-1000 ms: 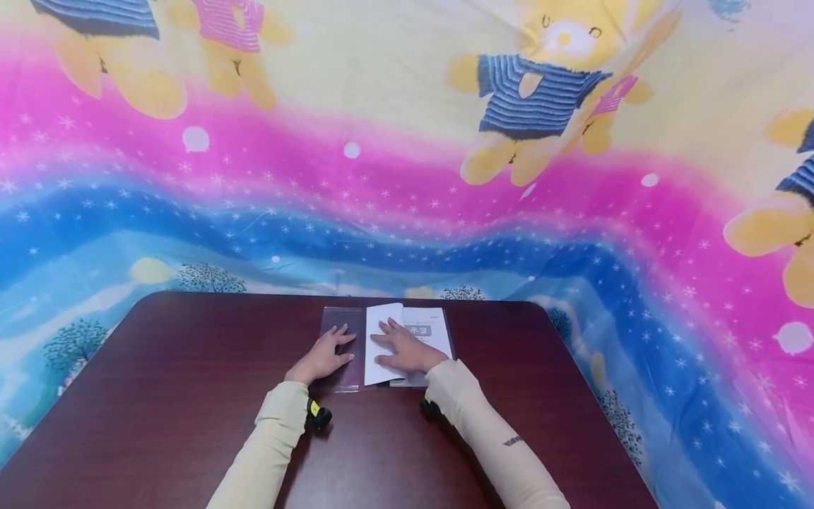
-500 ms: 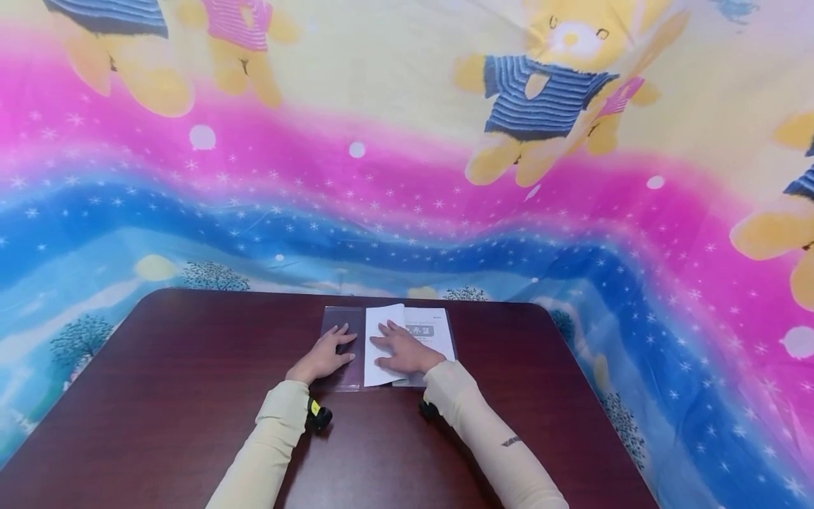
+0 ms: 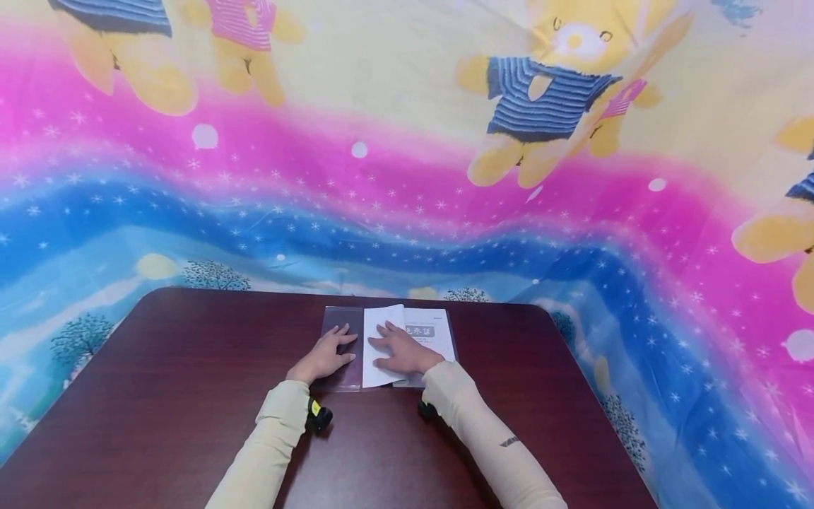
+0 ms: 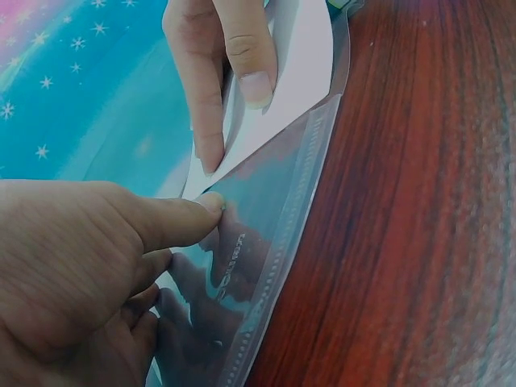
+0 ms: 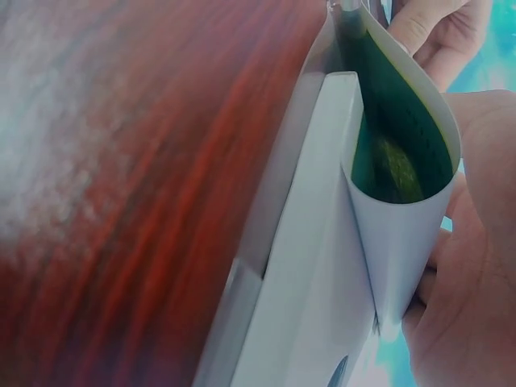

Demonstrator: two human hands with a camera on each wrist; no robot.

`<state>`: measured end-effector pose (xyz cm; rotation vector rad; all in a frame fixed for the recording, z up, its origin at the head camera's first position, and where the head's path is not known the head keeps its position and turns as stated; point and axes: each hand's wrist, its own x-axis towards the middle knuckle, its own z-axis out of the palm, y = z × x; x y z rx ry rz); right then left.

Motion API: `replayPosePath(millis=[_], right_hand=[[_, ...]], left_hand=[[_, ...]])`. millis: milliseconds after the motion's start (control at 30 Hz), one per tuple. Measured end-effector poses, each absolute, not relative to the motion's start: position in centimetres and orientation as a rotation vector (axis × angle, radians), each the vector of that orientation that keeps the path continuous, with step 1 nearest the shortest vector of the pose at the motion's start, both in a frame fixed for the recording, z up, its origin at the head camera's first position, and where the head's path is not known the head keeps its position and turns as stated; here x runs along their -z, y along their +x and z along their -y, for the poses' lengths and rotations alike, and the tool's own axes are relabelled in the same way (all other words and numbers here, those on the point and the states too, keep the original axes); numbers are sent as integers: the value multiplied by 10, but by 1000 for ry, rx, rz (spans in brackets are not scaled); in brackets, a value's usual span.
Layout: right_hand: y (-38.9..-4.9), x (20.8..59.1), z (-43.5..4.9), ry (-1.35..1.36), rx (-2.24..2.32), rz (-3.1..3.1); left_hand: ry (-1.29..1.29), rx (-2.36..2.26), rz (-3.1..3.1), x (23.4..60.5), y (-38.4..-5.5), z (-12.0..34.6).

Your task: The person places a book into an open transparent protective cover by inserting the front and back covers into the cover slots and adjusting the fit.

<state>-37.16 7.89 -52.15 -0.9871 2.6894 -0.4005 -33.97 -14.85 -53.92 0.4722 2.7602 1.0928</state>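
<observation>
transparent plastic forms a cover (image 3: 341,316) lying flat on the red-brown table (image 3: 210,375), with a white book (image 3: 439,339) over its right-hand part and a see-through panel extending to the left. the left hand (image 3: 326,353) rests on this panel with its fingers spread and has hold of nothing that can be made out; in the left wrist view its thumb tip touches the plastic just beside the book's white flap (image 3: 376,377). the right hand (image 3: 403,348), its fingers likewise extended and apart, presses on that flap without grasping it. the book therefore lies beneath the right hand and to the right of the left hand. in the right wrist view the flap bows up from the thicker book block in a curl, dark green on its inner face. the flap's left edge runs between the two hands, which are near but apart. the cover's far edge lies near the table's far edge, before a patterned cloth (image 3: 318,177); tabletop extends toward the person, widely leftward and less widely rightward.
</observation>
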Motion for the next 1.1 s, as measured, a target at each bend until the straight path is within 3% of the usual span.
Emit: replayPosePath(millis=[1100], right_hand=[[-371,517,-67,-994,381,-2675]], left_hand=[[458,-1099,-2740,538,-341,151]])
